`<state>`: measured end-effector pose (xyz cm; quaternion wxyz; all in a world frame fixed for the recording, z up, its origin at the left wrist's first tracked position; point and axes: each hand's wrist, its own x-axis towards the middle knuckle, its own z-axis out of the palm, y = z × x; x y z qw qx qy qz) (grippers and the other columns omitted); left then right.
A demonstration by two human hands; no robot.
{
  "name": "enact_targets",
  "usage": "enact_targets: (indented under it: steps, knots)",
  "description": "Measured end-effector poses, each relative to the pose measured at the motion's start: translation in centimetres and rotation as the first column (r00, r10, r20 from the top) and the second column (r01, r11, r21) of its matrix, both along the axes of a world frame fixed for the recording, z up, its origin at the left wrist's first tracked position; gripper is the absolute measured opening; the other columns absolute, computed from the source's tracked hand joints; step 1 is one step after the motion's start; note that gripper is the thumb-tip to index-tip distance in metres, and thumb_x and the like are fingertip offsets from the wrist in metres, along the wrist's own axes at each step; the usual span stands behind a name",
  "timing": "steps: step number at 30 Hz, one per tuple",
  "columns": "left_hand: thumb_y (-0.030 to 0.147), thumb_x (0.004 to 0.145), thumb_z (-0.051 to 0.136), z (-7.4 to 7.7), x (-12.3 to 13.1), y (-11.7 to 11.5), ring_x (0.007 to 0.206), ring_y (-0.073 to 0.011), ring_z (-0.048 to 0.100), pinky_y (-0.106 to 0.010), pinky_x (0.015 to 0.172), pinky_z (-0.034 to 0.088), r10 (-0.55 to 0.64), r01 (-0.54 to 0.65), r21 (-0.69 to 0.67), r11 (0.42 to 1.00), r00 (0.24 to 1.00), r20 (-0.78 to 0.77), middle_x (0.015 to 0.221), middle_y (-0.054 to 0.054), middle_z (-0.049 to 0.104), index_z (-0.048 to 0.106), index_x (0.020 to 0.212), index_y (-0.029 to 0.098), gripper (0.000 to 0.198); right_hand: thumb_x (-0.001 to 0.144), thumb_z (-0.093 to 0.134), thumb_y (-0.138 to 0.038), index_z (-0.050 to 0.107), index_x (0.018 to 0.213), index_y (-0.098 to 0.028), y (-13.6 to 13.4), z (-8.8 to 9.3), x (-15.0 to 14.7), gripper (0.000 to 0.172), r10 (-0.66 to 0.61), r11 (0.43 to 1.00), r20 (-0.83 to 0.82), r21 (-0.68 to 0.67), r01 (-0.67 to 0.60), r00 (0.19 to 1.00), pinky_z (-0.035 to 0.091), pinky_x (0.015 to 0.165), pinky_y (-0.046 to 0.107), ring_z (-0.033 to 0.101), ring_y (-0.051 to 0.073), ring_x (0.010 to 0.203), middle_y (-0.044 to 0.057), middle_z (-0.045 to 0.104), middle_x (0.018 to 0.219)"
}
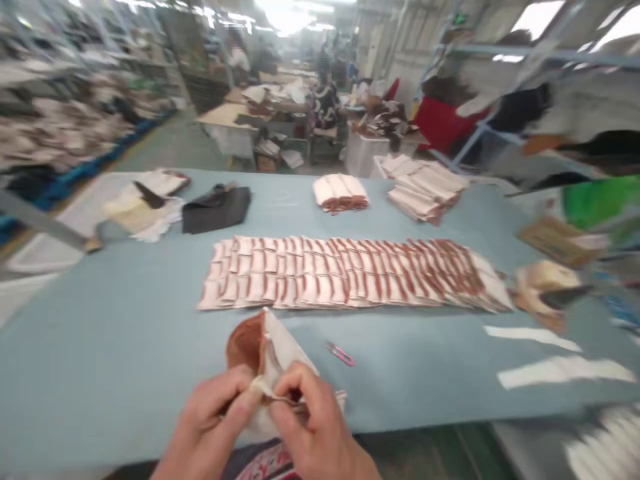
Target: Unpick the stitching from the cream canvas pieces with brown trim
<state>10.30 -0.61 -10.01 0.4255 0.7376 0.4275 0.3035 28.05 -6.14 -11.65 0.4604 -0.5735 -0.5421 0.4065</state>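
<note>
My left hand (215, 417) and my right hand (313, 420) are both closed, pinching one edge of a folded piece of brown leather with a white fabric lining (263, 350) at the near edge of the table. The piece stands up between my fingers, brown side to the left. Beyond it, a long overlapping row of similar white and reddish-brown pieces (350, 273) lies spread across the middle of the blue-grey table (100, 347). A small pink thread snipper (341, 354) lies just right of my hands.
Two stacks of white pieces (340, 192) (425, 187) sit at the far side, a black fabric piece (216, 209) and pale scraps (140, 207) at far left. White strips (560, 370) lie at right. People work at tables in the background.
</note>
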Motion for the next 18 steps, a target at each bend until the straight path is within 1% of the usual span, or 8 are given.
enact_targets:
  steps: [3, 5, 7, 9, 11, 14, 16, 18]
  knots:
    - [0.037, 0.106, 0.048, 2.3, -0.8, 0.4, 0.053, -0.0099, 0.052, -0.018, 0.053, 0.04, 0.049, -0.046, 0.126, 0.991, 0.998, -0.026, 0.059, 0.003, 0.05, 0.054, 0.063, 0.018, 0.047, 0.091, 0.062, -0.021, 0.059, 0.089, -0.022, 0.4, -2.1, -1.1, 0.004, 0.1, 0.979, 0.068, 0.173, -0.11, 0.993, 0.041, 0.066, 0.023, 0.057, 0.013, 0.068, -0.005, 0.059, 0.075]
    - [0.031, 0.105, 0.047, 3.1, -1.5, 0.5, 0.053, -0.009, 0.051, -0.017, 0.053, 0.039, 0.117, -0.108, 0.181, 0.977, 0.992, -0.037, 0.059, 0.004, 0.049, 0.052, 0.063, 0.019, 0.044, 0.083, 0.067, -0.015, 0.059, 0.089, -0.022, 0.7, -3.1, -1.9, 0.011, 0.148, 0.968, 0.127, 0.185, -0.17, 0.981, 0.041, 0.068, 0.024, 0.059, 0.014, 0.071, -0.004, 0.062, 0.078]
    - [0.027, 0.104, 0.049, 3.7, -2.8, 0.2, 0.05, -0.0087, 0.05, -0.018, 0.051, 0.038, 0.19, -0.172, 0.237, 0.956, 0.98, -0.054, 0.058, 0.005, 0.05, 0.051, 0.063, 0.019, 0.041, 0.079, 0.065, -0.01, 0.061, 0.089, -0.022, 1.0, -3.5, -3.0, 0.016, 0.196, 0.969, 0.131, 0.129, -0.213, 0.972, 0.044, 0.074, 0.025, 0.063, 0.016, 0.08, -0.001, 0.067, 0.087]
    - [0.026, 0.102, 0.052, 4.6, -4.6, -0.1, 0.047, -0.0088, 0.05, -0.018, 0.049, 0.038, 0.258, -0.22, 0.29, 0.932, 0.961, -0.102, 0.056, 0.005, 0.051, 0.054, 0.063, 0.02, 0.039, 0.079, 0.062, -0.008, 0.065, 0.091, -0.022, 1.5, -3.5, -4.5, 0.019, 0.274, 0.961, 0.048, 0.035, -0.276, 0.961, 0.046, 0.082, 0.027, 0.065, 0.018, 0.089, 0.002, 0.071, 0.097]
    - [0.029, 0.101, 0.053, 5.7, -6.7, 0.0, 0.047, -0.0101, 0.054, -0.02, 0.051, 0.04, 0.295, -0.228, 0.313, 0.922, 0.937, -0.186, 0.056, 0.005, 0.057, 0.059, 0.065, 0.021, 0.037, 0.082, 0.06, -0.009, 0.07, 0.094, -0.022, 2.4, -3.7, -6.8, 0.02, 0.352, 0.929, -0.101, -0.083, -0.361, 0.93, 0.047, 0.082, 0.027, 0.065, 0.018, 0.088, 0.001, 0.073, 0.097]
    - [0.044, 0.099, 0.052, 7.5, -10.1, 1.4, 0.05, -0.0144, 0.058, -0.026, 0.052, 0.039, 0.298, -0.196, 0.285, 0.938, 0.876, -0.379, 0.058, 0.002, 0.063, 0.063, 0.067, 0.024, 0.039, 0.089, 0.063, -0.021, 0.073, 0.094, -0.02, 4.0, -4.9, -11.7, 0.011, 0.409, 0.819, -0.4, -0.237, -0.523, 0.821, 0.048, 0.07, 0.025, 0.061, 0.016, 0.077, -0.001, 0.069, 0.082]
    - [0.052, 0.095, 0.05, 8.1, -12.1, 3.3, 0.052, -0.0179, 0.059, -0.03, 0.052, 0.034, 0.285, -0.171, 0.248, 0.954, 0.778, -0.56, 0.059, -0.001, 0.064, 0.063, 0.067, 0.025, 0.042, 0.091, 0.068, -0.033, 0.073, 0.096, -0.018, 4.9, -6.2, -15.5, 0.016, 0.435, 0.749, -0.5, -0.26, -0.609, 0.749, 0.049, 0.065, 0.024, 0.063, 0.017, 0.076, -0.001, 0.069, 0.08]
    - [0.052, 0.093, 0.049, 7.2, -13.7, 6.1, 0.06, -0.0223, 0.061, -0.032, 0.056, 0.031, 0.24, -0.141, 0.196, 0.97, 0.66, -0.712, 0.065, -0.004, 0.067, 0.064, 0.068, 0.024, 0.04, 0.093, 0.068, -0.04, 0.073, 0.098, -0.017, 5.5, -7.9, -18.9, 0.024, 0.436, 0.704, -0.542, -0.292, -0.648, 0.719, 0.051, 0.066, 0.024, 0.065, 0.018, 0.079, 0.0, 0.07, 0.081]
